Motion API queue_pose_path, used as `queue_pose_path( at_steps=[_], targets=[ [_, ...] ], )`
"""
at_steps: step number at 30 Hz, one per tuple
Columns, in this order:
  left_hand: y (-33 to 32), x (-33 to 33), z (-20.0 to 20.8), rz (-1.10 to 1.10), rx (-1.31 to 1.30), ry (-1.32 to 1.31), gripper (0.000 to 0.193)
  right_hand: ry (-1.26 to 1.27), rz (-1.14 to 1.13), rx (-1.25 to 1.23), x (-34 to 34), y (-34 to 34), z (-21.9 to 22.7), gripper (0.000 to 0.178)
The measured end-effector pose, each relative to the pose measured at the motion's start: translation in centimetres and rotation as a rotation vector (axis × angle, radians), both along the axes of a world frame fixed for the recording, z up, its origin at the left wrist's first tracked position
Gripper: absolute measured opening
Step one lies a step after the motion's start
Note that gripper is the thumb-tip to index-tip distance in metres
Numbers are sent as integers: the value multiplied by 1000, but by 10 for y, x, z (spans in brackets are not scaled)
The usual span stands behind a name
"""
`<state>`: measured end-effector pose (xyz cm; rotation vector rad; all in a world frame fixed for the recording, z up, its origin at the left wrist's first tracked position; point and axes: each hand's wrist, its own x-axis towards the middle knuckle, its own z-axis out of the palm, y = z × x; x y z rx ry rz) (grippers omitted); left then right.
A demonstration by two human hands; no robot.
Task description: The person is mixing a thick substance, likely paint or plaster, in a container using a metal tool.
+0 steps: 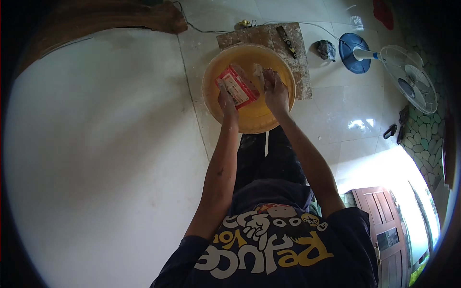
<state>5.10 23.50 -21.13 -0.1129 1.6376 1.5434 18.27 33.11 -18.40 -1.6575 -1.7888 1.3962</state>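
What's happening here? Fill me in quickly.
A person stands over a yellow tub on the tiled floor. The left hand holds a red and white packet tilted over the tub, while the right hand, dusted white, is just beside it, fingers at the packet's upper edge. A splattered board lies behind the tub, and a blue standing fan lies to the right.

Both arms reach forward, left hand and right hand curled, close together.
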Motion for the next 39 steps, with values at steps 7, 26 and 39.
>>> queue_pose_path(
  at_steps=[7, 26, 39],
  targets=[
    [-7, -14, -70, -3, 12, -259, 85, 93, 20, 226, 16, -8, 5, 37],
    [-4, -21, -76, -4, 4, -360, 80, 131, 48, 145, 26, -10, 25, 40],
    [-19, -30, 60, -93, 191, -448, 79, 488, -239, -120, 63, 17, 129, 29]
  ],
)
